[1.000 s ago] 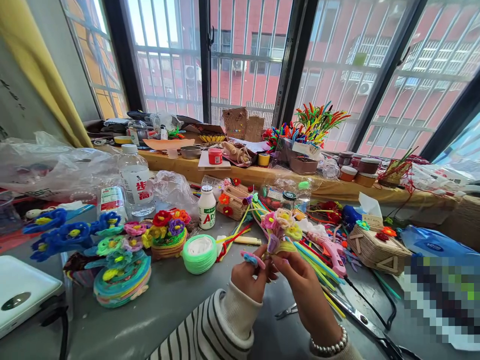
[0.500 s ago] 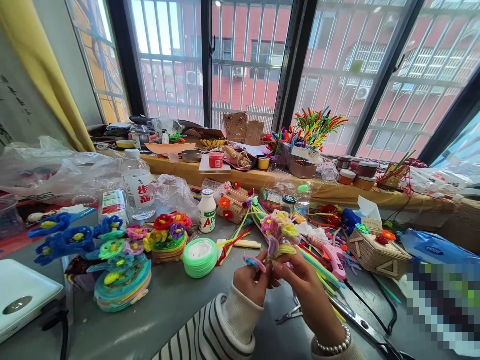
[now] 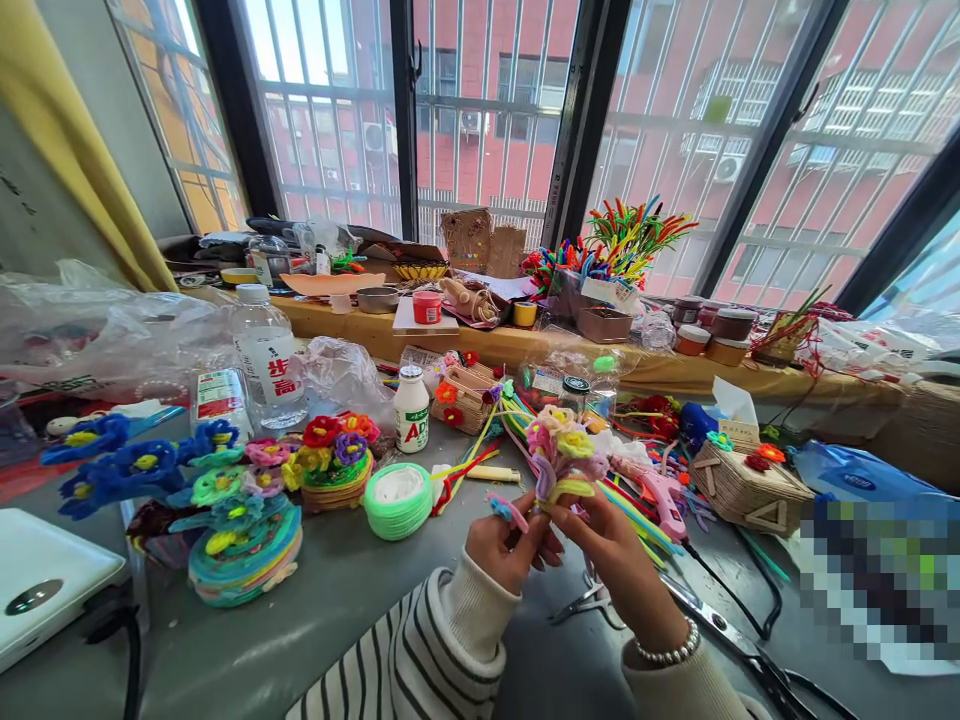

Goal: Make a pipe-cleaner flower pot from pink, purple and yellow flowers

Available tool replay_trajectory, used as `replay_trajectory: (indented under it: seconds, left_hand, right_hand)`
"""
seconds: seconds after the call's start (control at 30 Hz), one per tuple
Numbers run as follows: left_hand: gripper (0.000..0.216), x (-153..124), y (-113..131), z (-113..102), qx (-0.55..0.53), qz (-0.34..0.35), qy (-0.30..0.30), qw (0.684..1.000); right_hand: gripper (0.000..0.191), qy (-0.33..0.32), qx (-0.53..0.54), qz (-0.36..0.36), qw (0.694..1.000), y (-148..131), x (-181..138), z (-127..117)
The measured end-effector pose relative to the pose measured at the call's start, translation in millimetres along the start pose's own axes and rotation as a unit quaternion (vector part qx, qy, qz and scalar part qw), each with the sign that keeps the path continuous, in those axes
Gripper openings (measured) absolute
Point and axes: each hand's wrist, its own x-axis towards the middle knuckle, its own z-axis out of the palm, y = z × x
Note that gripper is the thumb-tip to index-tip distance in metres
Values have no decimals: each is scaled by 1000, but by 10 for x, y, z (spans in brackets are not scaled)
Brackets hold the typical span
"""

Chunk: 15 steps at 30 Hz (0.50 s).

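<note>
Right hand (image 3: 616, 552) grips the pipe-cleaner flower bouquet (image 3: 562, 455) by its stems, upright above the grey table (image 3: 337, 600) so the blooms clear the clutter; left hand (image 3: 508, 548) pinches a small pink-and-blue flower (image 3: 507, 511) just beside them.

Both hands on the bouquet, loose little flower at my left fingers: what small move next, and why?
Probably tuck the small flower into the bouquet: the left hand pinches it right beside the stems the right hand grips.

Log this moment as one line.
left hand: holds small pink-blue flower | right hand: grips pipe-cleaner bouquet | both above grey table | scissors nearby
</note>
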Motion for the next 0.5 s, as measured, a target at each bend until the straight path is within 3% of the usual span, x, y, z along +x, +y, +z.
replay_trajectory:
  seconds: [0.17, 0.33, 0.5]
  left_hand:
    - [35, 0, 70, -5, -55, -30, -31, 998]
    - [32, 12, 94, -32, -81, -56, -72, 993]
    - [35, 9, 121, -41, -93, -68, -94, 989]
  right_hand:
    - [20, 27, -10, -25, 999, 15, 24, -18]
    - [13, 15, -74, -39, 996, -33, 9, -36]
    - [14, 22, -55, -40, 997, -63, -6, -38]
